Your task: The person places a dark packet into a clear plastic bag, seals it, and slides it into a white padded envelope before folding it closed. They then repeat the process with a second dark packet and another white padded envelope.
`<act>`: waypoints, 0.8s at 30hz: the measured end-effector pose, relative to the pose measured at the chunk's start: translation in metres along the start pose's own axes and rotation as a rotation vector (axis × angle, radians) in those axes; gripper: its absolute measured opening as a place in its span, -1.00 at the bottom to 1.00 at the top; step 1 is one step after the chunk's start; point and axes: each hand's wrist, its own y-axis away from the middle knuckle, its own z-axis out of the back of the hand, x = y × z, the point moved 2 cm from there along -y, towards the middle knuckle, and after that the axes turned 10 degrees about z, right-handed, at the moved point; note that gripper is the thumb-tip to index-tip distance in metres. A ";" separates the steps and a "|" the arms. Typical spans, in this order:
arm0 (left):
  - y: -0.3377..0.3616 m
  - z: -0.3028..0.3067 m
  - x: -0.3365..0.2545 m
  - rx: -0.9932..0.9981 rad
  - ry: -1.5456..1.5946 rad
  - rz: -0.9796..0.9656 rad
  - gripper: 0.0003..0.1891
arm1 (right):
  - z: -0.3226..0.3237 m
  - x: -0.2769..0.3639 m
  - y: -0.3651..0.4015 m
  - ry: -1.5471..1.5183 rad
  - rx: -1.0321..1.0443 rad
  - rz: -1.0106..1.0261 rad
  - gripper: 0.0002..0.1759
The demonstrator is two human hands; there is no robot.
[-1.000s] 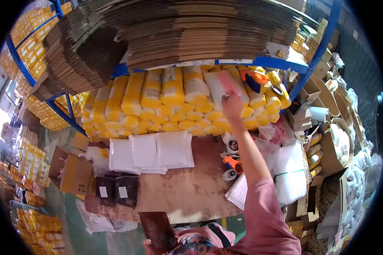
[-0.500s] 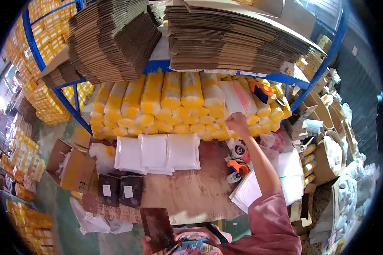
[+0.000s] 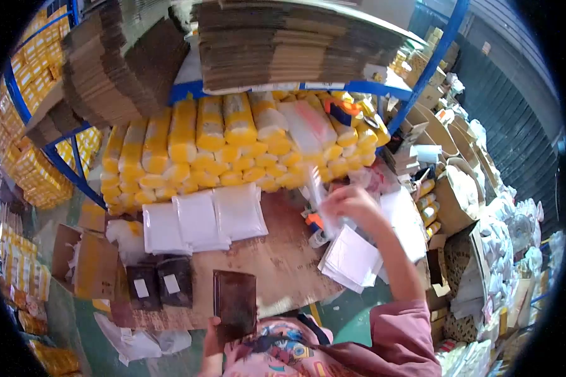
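My left hand [image 3: 213, 336] is closed on the lower left edge of a dark brown wrapped packet [image 3: 235, 301], held upright near my body at the table's front edge. Out over the right of the table, my right hand [image 3: 353, 206] pinches a thin whitish strip [image 3: 316, 188], smeared by motion. Below that hand lie a stack of white sheets or bags [image 3: 351, 256] and an orange tool [image 3: 313, 220], partly hidden. Two dark packets with white labels [image 3: 175, 281] rest at the table's left, in front of three piles of white plastic bags [image 3: 198, 221].
Yellow-and-white rolls [image 3: 182, 135] are stacked along the table's back. Above them a blue-framed shelf [image 3: 352, 88] bears flattened cardboard [image 3: 295, 53]. An open carton [image 3: 97, 267] stands at the left; more cartons [image 3: 462, 198] and plastic-wrapped goods [image 3: 516, 245] crowd the right.
My right hand has come back from the rolls, lower and nearer, with the whitish strip now showing in it. The dark packet is raised, and the view has shifted right.
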 end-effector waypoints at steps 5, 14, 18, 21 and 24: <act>0.001 -0.015 -0.015 0.024 0.007 -0.107 -0.07 | -0.103 -0.079 0.069 -0.073 0.163 -0.109 -0.77; -0.005 -0.043 -0.031 0.055 0.051 -0.261 -0.05 | -0.172 -0.098 0.128 -0.362 -0.004 -0.278 -0.84; -0.025 -0.055 -0.036 0.067 0.076 -0.345 -0.04 | -0.171 -0.096 0.128 -0.447 0.054 -0.208 -0.87; -0.029 -0.060 -0.036 0.060 0.100 -0.371 -0.03 | -0.170 -0.095 0.129 -0.727 0.133 -0.216 -0.85; -0.034 -0.063 -0.040 0.054 0.115 -0.404 -0.03 | -0.165 -0.088 0.126 -0.809 0.158 -0.238 -0.86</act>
